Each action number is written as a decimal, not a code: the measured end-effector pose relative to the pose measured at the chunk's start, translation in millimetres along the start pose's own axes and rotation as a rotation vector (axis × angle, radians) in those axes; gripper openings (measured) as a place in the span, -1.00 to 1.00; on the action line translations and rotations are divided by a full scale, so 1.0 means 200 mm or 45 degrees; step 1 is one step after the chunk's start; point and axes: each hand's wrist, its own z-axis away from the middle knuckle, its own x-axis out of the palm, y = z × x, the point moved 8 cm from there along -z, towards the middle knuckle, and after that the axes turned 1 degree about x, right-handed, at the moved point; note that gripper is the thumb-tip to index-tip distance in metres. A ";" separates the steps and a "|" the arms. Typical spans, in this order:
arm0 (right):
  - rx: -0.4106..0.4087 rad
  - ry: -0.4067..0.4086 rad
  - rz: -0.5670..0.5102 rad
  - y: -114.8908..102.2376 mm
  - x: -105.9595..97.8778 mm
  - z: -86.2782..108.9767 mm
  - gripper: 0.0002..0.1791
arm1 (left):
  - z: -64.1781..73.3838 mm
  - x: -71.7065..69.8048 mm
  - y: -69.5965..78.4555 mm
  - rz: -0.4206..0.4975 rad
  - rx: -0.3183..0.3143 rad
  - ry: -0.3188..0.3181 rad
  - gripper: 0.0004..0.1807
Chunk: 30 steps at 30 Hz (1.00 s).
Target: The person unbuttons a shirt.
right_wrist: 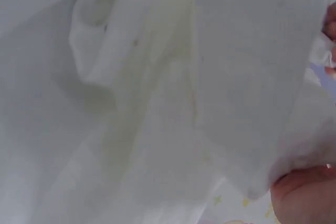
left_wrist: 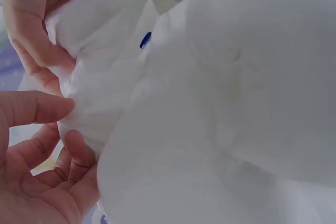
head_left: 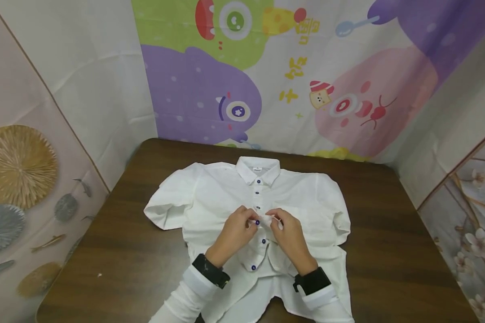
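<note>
A white short-sleeved shirt lies front up on the table, collar away from me, with several dark blue buttons down its front. At mid-front, my left hand pinches the fabric beside a blue button. Just across from it, my right hand pinches the other front edge between thumb and fingers. Below the hands the two front edges hang apart, with a lower button showing. In the left wrist view, both hands meet the cloth at the left; folds of fabric fill most of the right wrist view.
The brown wooden table extends on both sides of the shirt. A tiny pale scrap lies on it at the left. Behind stands a cartoon-printed curtain, with patterned cloth panels at both sides. Dark bands circle both wrists.
</note>
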 end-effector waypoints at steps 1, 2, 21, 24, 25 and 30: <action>-0.019 -0.019 0.021 0.00 0.00 0.01 -0.77 | 0.01 0.00 -0.01 0.005 -0.004 -0.001 -0.89; -0.036 -0.038 0.042 -0.01 0.00 0.01 -0.73 | 0.01 0.00 -0.01 0.005 -0.002 0.000 -0.90; 0.096 -0.310 0.472 0.13 0.10 0.09 -0.74 | 0.17 0.19 -0.26 -0.013 -0.201 -0.358 -0.93; 0.006 -0.299 0.576 0.08 0.14 0.07 -0.70 | 0.18 0.21 -0.28 -0.040 -0.206 -0.390 -0.91; -0.023 -0.298 0.610 0.06 0.16 0.06 -0.67 | 0.18 0.21 -0.28 -0.046 -0.199 -0.391 -0.91; -0.119 -0.308 0.767 -0.01 0.26 0.01 -0.51 | 0.17 0.20 -0.26 -0.061 -0.153 -0.406 -0.88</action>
